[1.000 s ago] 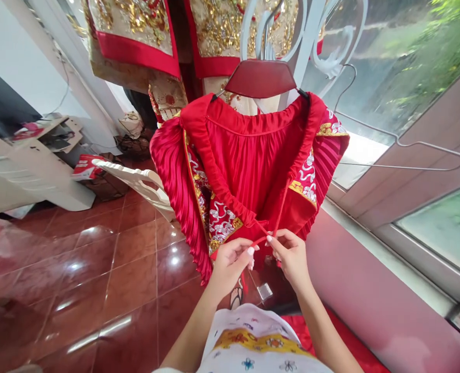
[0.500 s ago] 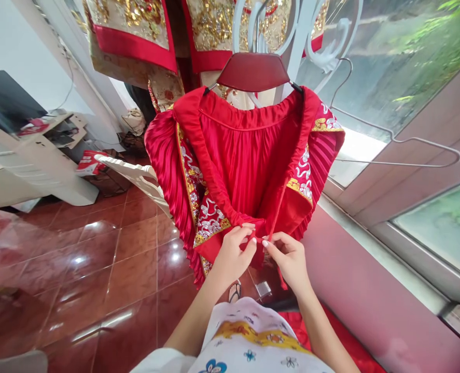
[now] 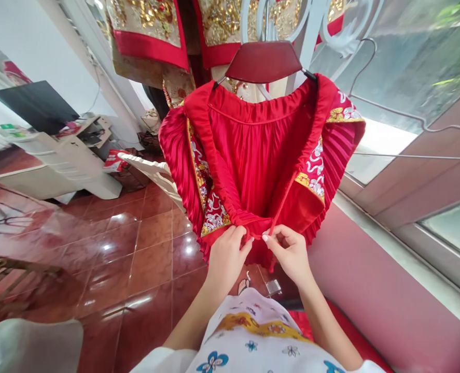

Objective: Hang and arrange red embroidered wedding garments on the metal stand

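A red pleated skirt (image 3: 249,171) with silver and gold embroidery hangs from a dark red hanger (image 3: 261,62) by its gathered waistband. At the front of the waistband, my left hand (image 3: 230,254) pinches one end of a red drawstring; the fingertips partly hide it. My right hand (image 3: 290,254) pinches the other part of the red drawstring (image 3: 282,207), which runs up along the waistband's right side. The two hands are a short gap apart, with a bit of the string and the waistband's front edge between them.
Sequinned garments (image 3: 148,31) hang behind on a white metal scroll frame (image 3: 311,31). To the right, a wire hanger (image 3: 393,111) hangs by the window. On the left are a white chair (image 3: 152,168), a desk with a monitor (image 3: 35,109) and tiled floor (image 3: 148,264).
My hands have drawn slightly apart, the left one moving left with its part of the string. The view has shifted left, so more of the room shows there.
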The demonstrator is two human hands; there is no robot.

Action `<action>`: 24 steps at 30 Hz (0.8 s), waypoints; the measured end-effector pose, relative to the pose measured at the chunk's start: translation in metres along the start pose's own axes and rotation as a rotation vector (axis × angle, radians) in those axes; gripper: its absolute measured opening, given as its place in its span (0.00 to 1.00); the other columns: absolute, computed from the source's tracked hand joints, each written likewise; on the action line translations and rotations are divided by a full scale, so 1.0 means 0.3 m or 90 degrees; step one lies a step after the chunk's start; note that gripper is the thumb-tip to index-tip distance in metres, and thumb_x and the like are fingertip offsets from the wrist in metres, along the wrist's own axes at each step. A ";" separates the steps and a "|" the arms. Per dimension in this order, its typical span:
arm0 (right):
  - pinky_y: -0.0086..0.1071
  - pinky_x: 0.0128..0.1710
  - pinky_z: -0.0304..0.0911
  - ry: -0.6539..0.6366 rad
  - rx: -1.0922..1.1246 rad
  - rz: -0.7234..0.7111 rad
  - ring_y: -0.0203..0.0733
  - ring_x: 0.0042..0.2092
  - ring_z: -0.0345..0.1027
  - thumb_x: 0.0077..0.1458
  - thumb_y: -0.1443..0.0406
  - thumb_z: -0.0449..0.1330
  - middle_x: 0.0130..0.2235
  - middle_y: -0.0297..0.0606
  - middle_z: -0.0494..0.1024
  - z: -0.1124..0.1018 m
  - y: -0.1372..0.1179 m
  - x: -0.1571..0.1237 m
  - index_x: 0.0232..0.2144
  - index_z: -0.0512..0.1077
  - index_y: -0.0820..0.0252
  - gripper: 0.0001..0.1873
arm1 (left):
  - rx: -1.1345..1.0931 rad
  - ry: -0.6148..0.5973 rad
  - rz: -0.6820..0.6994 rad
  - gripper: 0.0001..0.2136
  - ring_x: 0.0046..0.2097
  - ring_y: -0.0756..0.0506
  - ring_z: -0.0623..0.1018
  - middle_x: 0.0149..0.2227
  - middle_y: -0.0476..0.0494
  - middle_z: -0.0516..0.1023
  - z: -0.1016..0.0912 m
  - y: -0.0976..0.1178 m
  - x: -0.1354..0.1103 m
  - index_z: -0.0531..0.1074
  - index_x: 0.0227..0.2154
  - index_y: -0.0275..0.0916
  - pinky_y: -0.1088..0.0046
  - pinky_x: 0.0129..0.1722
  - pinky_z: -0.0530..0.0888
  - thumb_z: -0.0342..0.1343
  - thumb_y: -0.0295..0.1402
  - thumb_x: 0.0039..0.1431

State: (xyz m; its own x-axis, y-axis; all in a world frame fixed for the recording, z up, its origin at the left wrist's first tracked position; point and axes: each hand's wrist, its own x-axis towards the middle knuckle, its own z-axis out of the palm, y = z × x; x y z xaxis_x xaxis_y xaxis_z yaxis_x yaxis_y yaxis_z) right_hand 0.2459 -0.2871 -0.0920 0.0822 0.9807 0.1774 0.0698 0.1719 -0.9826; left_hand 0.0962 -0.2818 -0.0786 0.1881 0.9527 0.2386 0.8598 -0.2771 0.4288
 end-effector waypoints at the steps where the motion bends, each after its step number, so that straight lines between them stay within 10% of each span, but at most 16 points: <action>1: 0.25 0.23 0.53 -0.004 0.002 -0.002 0.30 0.22 0.54 0.48 0.60 0.60 0.19 0.30 0.65 0.002 -0.003 0.002 0.21 0.67 0.62 0.11 | 0.032 0.028 0.006 0.04 0.32 0.48 0.73 0.30 0.48 0.72 0.006 -0.002 -0.003 0.68 0.28 0.38 0.73 0.31 0.70 0.52 0.32 0.57; 7: 0.24 0.19 0.49 -0.014 0.079 0.065 0.29 0.21 0.52 0.45 0.61 0.63 0.19 0.29 0.63 -0.004 0.012 0.020 0.20 0.65 0.61 0.12 | -0.021 0.210 0.228 0.12 0.38 0.49 0.76 0.36 0.43 0.76 0.053 -0.080 -0.006 0.69 0.44 0.36 0.75 0.38 0.73 0.44 0.25 0.61; 11: 0.23 0.17 0.42 -0.034 0.206 0.155 0.26 0.19 0.46 0.43 0.59 0.65 0.18 0.27 0.61 -0.004 0.032 0.027 0.20 0.63 0.61 0.16 | -0.080 0.315 0.283 0.10 0.33 0.50 0.77 0.30 0.45 0.77 0.063 -0.119 -0.005 0.71 0.37 0.37 0.77 0.36 0.73 0.46 0.22 0.58; 24: 0.24 0.19 0.39 -0.091 0.212 0.157 0.25 0.20 0.44 0.44 0.60 0.65 0.18 0.27 0.58 0.012 0.012 0.014 0.20 0.65 0.63 0.14 | -0.438 0.228 0.316 0.07 0.35 0.51 0.76 0.33 0.47 0.78 -0.148 0.039 0.090 0.74 0.35 0.39 0.77 0.37 0.73 0.53 0.25 0.56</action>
State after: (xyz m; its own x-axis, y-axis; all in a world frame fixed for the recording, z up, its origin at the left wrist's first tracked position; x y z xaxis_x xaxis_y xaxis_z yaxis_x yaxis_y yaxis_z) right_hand 0.2429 -0.2819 -0.0950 -0.0843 0.9952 -0.0504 -0.2609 -0.0708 -0.9628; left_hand 0.0903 -0.2647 -0.0284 0.2033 0.6406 0.7405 0.2259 -0.7666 0.6011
